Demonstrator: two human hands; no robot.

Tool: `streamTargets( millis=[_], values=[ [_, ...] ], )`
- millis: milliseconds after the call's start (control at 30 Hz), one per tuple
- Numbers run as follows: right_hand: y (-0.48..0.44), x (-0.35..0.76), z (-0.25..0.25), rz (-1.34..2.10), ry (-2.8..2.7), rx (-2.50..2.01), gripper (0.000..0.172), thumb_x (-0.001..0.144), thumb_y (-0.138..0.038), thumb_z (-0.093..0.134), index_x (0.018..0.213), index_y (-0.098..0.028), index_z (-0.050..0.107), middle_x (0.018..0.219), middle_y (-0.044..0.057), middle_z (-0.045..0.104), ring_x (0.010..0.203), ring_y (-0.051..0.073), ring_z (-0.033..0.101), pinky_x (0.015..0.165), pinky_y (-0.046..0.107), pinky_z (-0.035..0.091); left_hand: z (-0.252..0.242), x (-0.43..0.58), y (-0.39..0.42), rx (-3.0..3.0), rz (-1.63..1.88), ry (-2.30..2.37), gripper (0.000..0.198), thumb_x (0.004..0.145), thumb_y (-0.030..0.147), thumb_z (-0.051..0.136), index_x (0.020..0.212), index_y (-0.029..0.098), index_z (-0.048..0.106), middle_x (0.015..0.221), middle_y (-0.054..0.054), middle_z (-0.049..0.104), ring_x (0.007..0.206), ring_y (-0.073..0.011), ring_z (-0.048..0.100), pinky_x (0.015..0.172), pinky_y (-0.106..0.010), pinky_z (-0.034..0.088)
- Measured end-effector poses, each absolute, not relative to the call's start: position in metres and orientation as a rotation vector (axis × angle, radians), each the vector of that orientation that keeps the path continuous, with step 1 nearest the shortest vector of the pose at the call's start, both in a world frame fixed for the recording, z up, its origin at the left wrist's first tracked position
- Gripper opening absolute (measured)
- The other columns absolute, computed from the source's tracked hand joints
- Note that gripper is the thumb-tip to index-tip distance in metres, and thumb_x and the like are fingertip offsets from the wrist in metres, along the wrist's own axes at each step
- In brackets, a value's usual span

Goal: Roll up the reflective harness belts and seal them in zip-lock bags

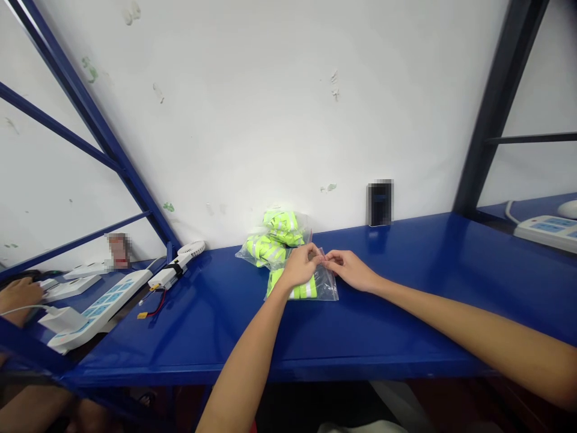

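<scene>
Both my hands meet over a clear zip bag (325, 285) that holds a folded neon-yellow reflective piece (306, 290). My left hand (301, 264) pinches the bag's top edge, fingers closed. My right hand (348, 267) pinches the same edge from the right side. The bag lies on the blue table (406, 282) near the white wall. Just behind it sits a pile of more clear bags with neon-yellow pieces (273, 237).
A white power strip (97, 310) and a small white fan (180, 263) with red and black wires lie at the left. Another person's hand (18, 294) rests at the far left edge. A dark box (380, 203) stands against the wall. A second power strip (547, 230) lies at the right.
</scene>
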State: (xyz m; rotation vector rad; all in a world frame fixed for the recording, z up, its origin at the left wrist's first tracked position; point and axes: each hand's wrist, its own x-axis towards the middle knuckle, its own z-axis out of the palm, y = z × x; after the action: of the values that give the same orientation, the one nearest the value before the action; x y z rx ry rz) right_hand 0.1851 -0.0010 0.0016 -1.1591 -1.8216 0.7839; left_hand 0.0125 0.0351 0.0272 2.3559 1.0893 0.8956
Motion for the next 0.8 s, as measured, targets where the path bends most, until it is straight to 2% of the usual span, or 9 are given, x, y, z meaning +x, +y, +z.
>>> streamTargets(
  millis=[167, 333, 467, 567, 700, 800],
  values=[
    [-0.002, 0.185, 0.006, 0.83, -1.9, -1.207, 0.023, 0.08, -0.032, 0.055, 0.065, -0.016, 0.063, 0.062, 0.0, 0.059, 0.06, 0.015, 0.048, 0.058, 0.027, 0.034, 0.025, 0.014, 0.035, 2.351, 1.028, 1.269, 0.008, 0.084, 0.023, 0.052, 0.079, 0.02, 0.057, 0.08, -0.001, 0.066, 0.076, -0.0167, 0.059, 0.069, -0.027, 0.042],
    [0.002, 0.183, 0.003, 0.922, -1.804, -1.166, 0.021, 0.079, -0.032, 0.057, 0.071, -0.015, 0.066, 0.063, 0.0, 0.06, 0.059, 0.014, 0.048, 0.058, 0.026, 0.035, 0.025, 0.018, 0.032, 2.349, 1.06, 1.393, 0.009, 0.086, 0.025, 0.05, 0.081, 0.021, 0.056, 0.078, -0.001, 0.066, 0.073, -0.0178, 0.06, 0.067, -0.028, 0.041],
    [0.004, 0.184, 0.001, 0.867, -1.814, -1.168, 0.023, 0.079, -0.036, 0.057, 0.073, -0.016, 0.066, 0.062, 0.0, 0.058, 0.057, 0.013, 0.045, 0.056, 0.026, 0.033, 0.028, 0.018, 0.029, 2.341, 1.073, 1.403, 0.01, 0.086, 0.026, 0.05, 0.08, 0.021, 0.056, 0.075, -0.001, 0.066, 0.072, -0.018, 0.061, 0.067, -0.029, 0.042],
    [0.004, 0.184, 0.0, 0.791, -1.851, -1.177, 0.026, 0.082, -0.038, 0.055, 0.07, -0.017, 0.064, 0.057, -0.002, 0.054, 0.054, 0.012, 0.041, 0.054, 0.026, 0.03, 0.032, 0.017, 0.026, 2.333, 1.071, 1.31, 0.006, 0.079, 0.025, 0.058, 0.084, 0.021, 0.056, 0.082, -0.001, 0.069, 0.075, -0.0177, 0.062, 0.068, -0.028, 0.043],
    [0.003, 0.184, 0.001, 0.797, -1.874, -1.132, 0.03, 0.084, -0.042, 0.053, 0.07, -0.017, 0.063, 0.057, -0.002, 0.052, 0.054, 0.012, 0.041, 0.054, 0.026, 0.03, 0.038, 0.013, 0.025, 2.267, 0.997, 1.188, 0.03, 0.069, 0.015, 0.063, 0.097, 0.022, 0.055, 0.081, 0.001, 0.072, 0.069, -0.016, 0.062, 0.065, -0.026, 0.043],
    [0.0, 0.186, 0.005, 0.932, -1.824, -1.122, 0.03, 0.082, -0.044, 0.057, 0.076, -0.016, 0.067, 0.065, 0.0, 0.06, 0.059, 0.014, 0.048, 0.059, 0.027, 0.035, 0.04, 0.011, 0.025, 2.209, 1.038, 1.196, 0.029, 0.068, 0.012, 0.06, 0.095, 0.021, 0.054, 0.076, 0.001, 0.071, 0.065, -0.015, 0.062, 0.064, -0.025, 0.043]
  ],
)
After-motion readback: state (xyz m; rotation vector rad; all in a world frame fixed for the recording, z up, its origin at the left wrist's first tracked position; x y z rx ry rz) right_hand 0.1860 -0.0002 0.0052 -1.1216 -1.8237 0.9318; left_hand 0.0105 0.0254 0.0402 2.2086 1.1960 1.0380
